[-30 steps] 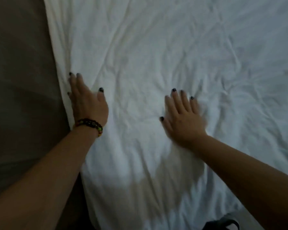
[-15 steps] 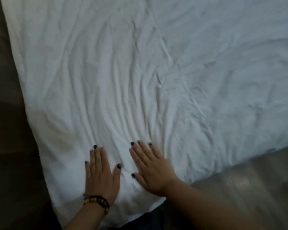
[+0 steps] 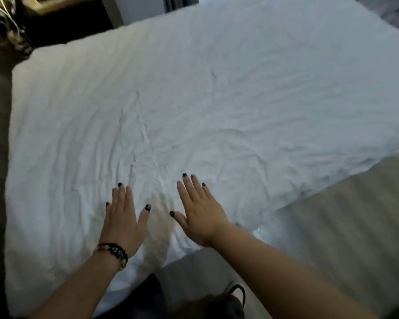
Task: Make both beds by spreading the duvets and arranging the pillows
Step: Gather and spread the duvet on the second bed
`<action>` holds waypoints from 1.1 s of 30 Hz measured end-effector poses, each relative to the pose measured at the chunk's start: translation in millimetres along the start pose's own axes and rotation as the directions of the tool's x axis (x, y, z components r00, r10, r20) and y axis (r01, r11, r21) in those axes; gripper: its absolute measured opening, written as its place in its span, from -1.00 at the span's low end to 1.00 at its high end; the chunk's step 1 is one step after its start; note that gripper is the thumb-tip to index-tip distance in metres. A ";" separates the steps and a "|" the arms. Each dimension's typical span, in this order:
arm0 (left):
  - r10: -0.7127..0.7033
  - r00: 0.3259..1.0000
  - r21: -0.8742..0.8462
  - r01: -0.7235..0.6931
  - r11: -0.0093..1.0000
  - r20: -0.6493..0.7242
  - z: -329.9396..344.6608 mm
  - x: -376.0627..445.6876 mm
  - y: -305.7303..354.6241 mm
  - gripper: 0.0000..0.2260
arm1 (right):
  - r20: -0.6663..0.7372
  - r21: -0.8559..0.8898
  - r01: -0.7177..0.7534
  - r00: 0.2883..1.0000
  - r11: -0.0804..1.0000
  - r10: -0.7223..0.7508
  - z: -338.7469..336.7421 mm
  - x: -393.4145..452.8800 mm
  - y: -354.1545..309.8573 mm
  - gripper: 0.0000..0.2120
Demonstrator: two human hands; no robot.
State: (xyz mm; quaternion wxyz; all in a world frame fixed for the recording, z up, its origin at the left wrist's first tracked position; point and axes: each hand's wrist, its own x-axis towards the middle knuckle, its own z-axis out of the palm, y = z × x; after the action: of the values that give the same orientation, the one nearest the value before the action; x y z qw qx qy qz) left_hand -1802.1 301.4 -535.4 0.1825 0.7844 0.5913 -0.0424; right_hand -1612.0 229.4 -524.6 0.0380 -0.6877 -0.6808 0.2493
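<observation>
— Head view: what are the hands doing?
— Left hand [image 3: 122,218] and right hand [image 3: 199,212] lie flat, fingers [image 3: 188,187] straight and released, grasping nothing, pressing the white duvet [image 3: 217,100].
— And the duvet?
— Spread wrinkled beneath and beyond the fingers; a beaded bracelet [image 3: 113,250] circles the left wrist.
</observation>
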 end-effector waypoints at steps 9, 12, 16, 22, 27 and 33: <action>0.247 0.969 -0.285 -0.243 0.927 -0.023 -69.0 -33.1 181.7 -0.40 | -0.161 0.004 -0.208 0.965 0.978 0.205 -142.4 -128.6 103.6 -0.34; 0.320 0.947 -0.279 -0.305 0.911 0.011 -68.2 -27.8 219.9 -0.36 | -0.189 0.061 -0.310 0.930 0.949 0.316 -165.1 -147.2 139.1 -0.34; 0.366 0.929 -0.281 -0.338 0.898 0.052 -65.0 -8.2 267.2 -0.26 | -0.181 0.084 -0.389 0.900 0.918 0.397 -192.7 -157.3 180.9 -0.34; 0.419 0.902 -0.258 -0.383 0.887 0.102 -57.5 51.6 342.3 -0.29 | -0.213 0.083 -0.455 0.861 0.887 0.461 -242.3 -142.2 260.0 -0.36; 0.498 0.855 -0.197 -0.469 0.861 0.144 -54.8 105.5 418.4 -0.32 | -0.206 0.155 -0.543 0.799 0.825 0.565 -275.4 -135.8 330.6 -0.36; 0.580 0.791 -0.144 -0.561 0.815 0.197 -44.2 133.4 515.9 -0.33 | -0.187 0.222 -0.604 0.744 0.765 0.642 -296.5 -153.3 417.0 -0.37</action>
State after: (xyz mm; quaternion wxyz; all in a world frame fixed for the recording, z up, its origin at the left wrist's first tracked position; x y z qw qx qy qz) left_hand -1282.6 317.1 -410.1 0.2848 0.9080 0.3027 -0.0535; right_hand -1104.6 138.8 -384.5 0.0891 -0.8968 -0.3804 0.2077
